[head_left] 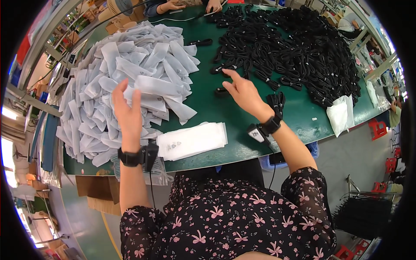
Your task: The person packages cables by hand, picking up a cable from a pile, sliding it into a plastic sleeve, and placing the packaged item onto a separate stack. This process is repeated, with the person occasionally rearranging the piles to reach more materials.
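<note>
My left hand [128, 113] is over a large heap of frosted white bags [93, 89], its thumb and fingers apart. A filled bag [158, 86] lies right beside its thumb, on top of the heap; whether they touch is hard to tell. My right hand [247, 96] reaches over the green table with index finger and thumb spread and nothing between them. Under its fingers lies a partly hidden black cable bundle [221, 91]. Farther out and to the right spreads a big pile of coiled black cables [277, 47]. A stack of flat white bags [193, 141] rests at the near edge, between my arms.
Across the green table [201, 110], another person's hands [190, 6] work at the far edge. A white plastic bag [340, 115] sits at the right edge. A single cable bundle [200, 42] lies between the two piles. Below the table's left side stands a cardboard box [97, 190].
</note>
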Tool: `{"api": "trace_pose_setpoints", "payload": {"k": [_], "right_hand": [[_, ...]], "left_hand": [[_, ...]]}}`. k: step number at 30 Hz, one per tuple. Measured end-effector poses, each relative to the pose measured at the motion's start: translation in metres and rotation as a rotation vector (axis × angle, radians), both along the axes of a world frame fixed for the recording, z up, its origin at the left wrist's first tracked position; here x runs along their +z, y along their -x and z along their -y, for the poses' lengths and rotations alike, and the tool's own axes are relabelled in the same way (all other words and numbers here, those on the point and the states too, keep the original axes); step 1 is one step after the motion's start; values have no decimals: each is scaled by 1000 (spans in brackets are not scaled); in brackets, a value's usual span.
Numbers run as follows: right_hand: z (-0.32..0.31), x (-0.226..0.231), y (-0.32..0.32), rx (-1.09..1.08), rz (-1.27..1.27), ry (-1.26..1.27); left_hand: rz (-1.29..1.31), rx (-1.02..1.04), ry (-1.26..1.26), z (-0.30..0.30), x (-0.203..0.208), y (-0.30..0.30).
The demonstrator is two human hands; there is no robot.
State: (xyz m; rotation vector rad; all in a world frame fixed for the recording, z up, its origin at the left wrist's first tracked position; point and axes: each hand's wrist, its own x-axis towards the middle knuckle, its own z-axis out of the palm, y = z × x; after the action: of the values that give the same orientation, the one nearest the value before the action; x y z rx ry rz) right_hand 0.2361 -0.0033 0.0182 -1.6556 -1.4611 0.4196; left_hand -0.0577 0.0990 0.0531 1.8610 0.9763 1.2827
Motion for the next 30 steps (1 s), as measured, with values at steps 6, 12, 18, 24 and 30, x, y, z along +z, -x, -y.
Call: {"api": "trace_pose_setpoints", "payload": {"k": [6,12,18,24,30], "right_hand": [[-1,-49,-7,-44,486,169],[34,-44,-1,1,546,225],[66,-44,9,28,-7,78],[95,-25,37,160,-48,-144],[105,-12,32,387,313,-20]], "left_hand": [[-378,-338,-118,85,-61,-30],[-509,-324,-238,109,-80,-50],[-508,-277,-220,108,-90,-51],[-309,-282,219,109,-83,-47],[-171,-279,395,105,-77,-44]]}}
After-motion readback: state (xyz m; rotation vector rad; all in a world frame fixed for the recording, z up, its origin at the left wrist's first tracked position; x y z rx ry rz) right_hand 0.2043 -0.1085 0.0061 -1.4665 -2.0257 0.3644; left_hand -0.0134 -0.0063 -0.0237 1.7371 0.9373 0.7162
